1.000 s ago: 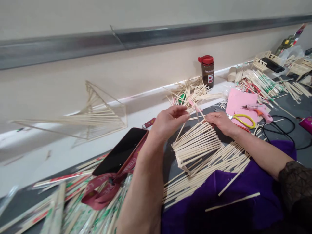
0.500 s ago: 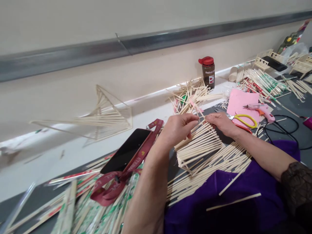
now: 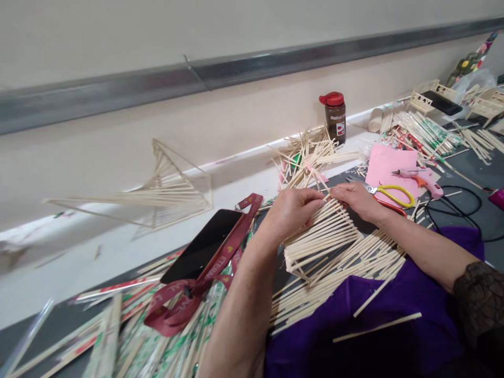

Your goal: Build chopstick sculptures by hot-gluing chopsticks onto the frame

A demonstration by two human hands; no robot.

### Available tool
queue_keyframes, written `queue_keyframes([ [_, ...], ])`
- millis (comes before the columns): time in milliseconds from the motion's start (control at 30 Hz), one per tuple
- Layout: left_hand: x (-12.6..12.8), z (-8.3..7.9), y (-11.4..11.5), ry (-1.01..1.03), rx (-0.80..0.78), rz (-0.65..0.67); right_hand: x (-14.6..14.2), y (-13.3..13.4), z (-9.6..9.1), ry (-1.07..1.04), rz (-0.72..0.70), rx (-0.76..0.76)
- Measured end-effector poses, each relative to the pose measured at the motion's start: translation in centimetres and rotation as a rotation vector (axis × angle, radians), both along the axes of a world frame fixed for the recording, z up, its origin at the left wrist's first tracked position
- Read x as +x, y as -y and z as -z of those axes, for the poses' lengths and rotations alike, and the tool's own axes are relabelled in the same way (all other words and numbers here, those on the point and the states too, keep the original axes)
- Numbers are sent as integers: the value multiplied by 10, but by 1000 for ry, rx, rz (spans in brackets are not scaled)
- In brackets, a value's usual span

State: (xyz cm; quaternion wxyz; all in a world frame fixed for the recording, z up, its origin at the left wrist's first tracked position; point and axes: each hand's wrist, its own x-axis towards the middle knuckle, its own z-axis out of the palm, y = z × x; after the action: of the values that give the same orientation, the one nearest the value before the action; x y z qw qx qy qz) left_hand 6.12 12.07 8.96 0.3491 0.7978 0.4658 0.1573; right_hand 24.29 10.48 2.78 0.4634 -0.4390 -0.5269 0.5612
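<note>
A twisted framework of bamboo chopsticks (image 3: pixel 323 233) stands before me, its sticks laid side by side in a fan. My right hand (image 3: pixel 356 198) pinches its far end between thumb and fingers. Close beside it, my left hand (image 3: pixel 297 210) has its fingertips pressed together at the same end; whatever lies between them is hidden. Many loose chopsticks (image 3: pixel 378 252) are spread beneath and in front of the framework, partly on purple cloth (image 3: pixel 338 310). One single chopstick (image 3: pixel 378 326) lies across the cloth.
Scissors (image 3: pixel 397 194) and a pink glue gun (image 3: pixel 423 176) lie right of my hands, by a black cable (image 3: pixel 452 210). A phone (image 3: pixel 202 244) with a red lanyard (image 3: pixel 173 310) rests on wrapped chopsticks at left. Behind stand a bottle (image 3: pixel 335 121) and another chopstick framework (image 3: pixel 173 197).
The fingers of my left hand have closed together and come nearer my right hand at the framework's far end. My right hand keeps its hold.
</note>
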Motion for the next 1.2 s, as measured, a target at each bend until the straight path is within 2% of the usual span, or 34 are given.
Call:
queue_keyframes([
  [367, -1, -1, 0, -15, 60, 19, 8, -3, 1, -81, -81, -119],
  [833, 0, -5, 1, -58, 59, 1, 0, 1, -2, -54, -27, -94],
  [1200, -3, -3, -1, 0, 42, 0, 0, 3, -4, -14, -25, -68],
])
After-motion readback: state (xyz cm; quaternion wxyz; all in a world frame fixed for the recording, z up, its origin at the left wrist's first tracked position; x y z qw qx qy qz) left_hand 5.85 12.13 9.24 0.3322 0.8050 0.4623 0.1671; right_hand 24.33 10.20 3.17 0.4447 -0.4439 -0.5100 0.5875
